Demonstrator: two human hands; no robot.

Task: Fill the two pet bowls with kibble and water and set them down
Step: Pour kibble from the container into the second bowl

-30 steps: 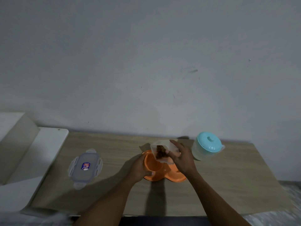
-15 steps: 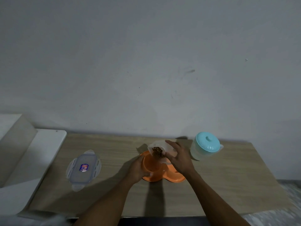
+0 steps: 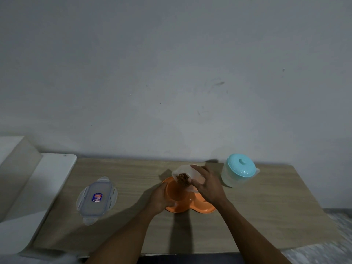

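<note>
An orange double pet bowl (image 3: 192, 206) sits on the wooden table (image 3: 266, 216) in front of me. My left hand (image 3: 159, 200) grips its left rim. My right hand (image 3: 208, 185) holds a clear plastic container (image 3: 185, 173), tilted mouth-down over the left bowl compartment. Brown kibble (image 3: 183, 179) is piled at the container's mouth, spilling toward the bowl. A clear water jug with a turquoise lid (image 3: 240, 169) stands upright just right of my right hand.
The container's clear lid (image 3: 96, 199) with a blue label lies flat on the table's left part. A white surface (image 3: 43, 183) adjoins the table on the left. A grey wall rises behind the table.
My right hand has tipped the container further over the left compartment, and the kibble has slid down to its mouth. My left hand stays on the bowl's rim.
</note>
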